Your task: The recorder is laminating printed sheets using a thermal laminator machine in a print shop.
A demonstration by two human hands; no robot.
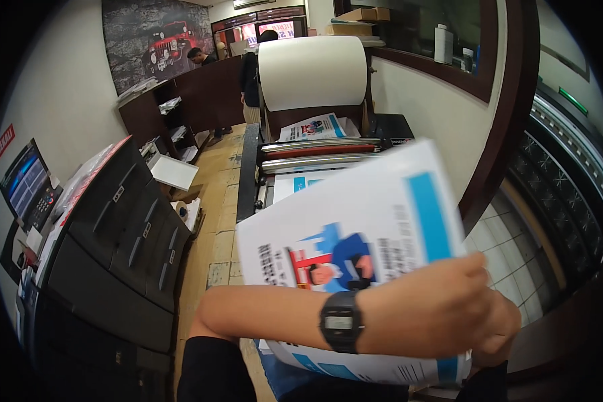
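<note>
A large white printed sheet (395, 194), with blue bands and a cartoon figure, is held up before me, tilted and curling under at its lower edge. My left hand (442, 308), below a black digital watch (342, 323), reaches across it and is closed at the sheet's right edge. Just beyond it, my right hand (506, 328) is also closed by that edge, partly covered by the left; its fingertips are hidden. Behind the sheet stands a roller machine (321, 149) with metal rollers and a big white roll (313, 72). More printed sheets (311, 127) lie under that roll.
Dark drawer cabinets (134, 228) stand on the left, with a screen panel (30, 174) on top. A tiled aisle (214, 221) runs between them and the machine. At right are a dark wooden post (509, 114) and another wide machine (563, 161). Two people are farther back.
</note>
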